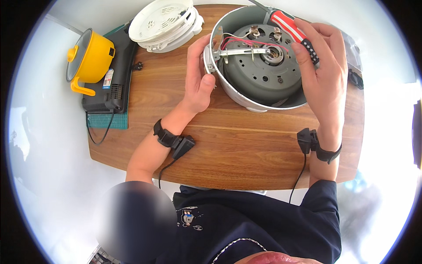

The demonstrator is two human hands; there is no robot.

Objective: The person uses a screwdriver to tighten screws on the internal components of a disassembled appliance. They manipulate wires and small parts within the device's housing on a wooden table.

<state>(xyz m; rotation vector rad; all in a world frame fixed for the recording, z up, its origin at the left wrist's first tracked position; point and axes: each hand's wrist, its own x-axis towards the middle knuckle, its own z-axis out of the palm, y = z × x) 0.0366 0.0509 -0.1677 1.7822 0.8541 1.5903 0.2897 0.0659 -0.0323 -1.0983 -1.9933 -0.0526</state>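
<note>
A round rice cooker body (240,97) lies bottom up on the table, its base open. Inside it show a dark grey metal bowl (246,75), pink and white wires (237,40) and a thin metal lever (246,51) reaching to the middle. My left hand (200,81) is closed against the outer left side of the body, thumb toward me, beside a pale bracket. In my right hand (323,66), over the right rim, is a screwdriver (293,28) with a red, white and dark blue starred handle. Its shaft points up and left; the tip is cut off by the top edge.
At the far left a yellow electric pot (94,57) stands on a black appliance (103,97), over a green mat (112,121). White plastic covers (162,24) are stacked at the back. Right of the body lie a clear plastic bag (352,55) and a black plug (355,79).
</note>
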